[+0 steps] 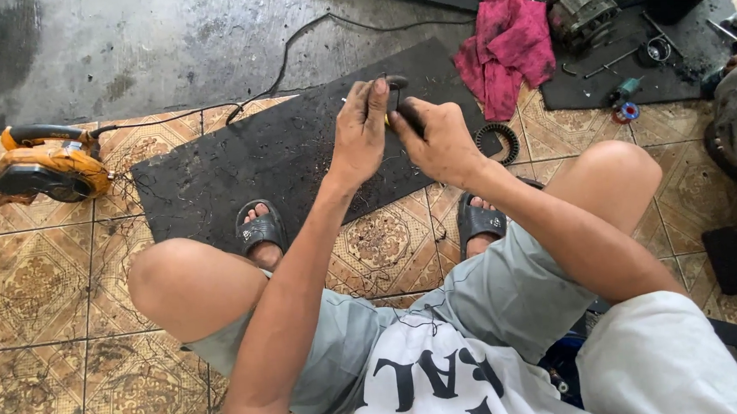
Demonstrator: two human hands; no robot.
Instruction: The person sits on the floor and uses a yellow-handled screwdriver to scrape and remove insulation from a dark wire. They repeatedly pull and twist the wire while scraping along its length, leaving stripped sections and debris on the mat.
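Two grimy hands, left hand (361, 132) and right hand (437, 140), around small dark metal part (398, 92).

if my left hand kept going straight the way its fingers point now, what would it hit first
Probably the small dark part pinched between the left hand and right hand, since the fingertips already touch it. Past that lies the black rubber mat, then bare concrete floor; depth is hard to judge.
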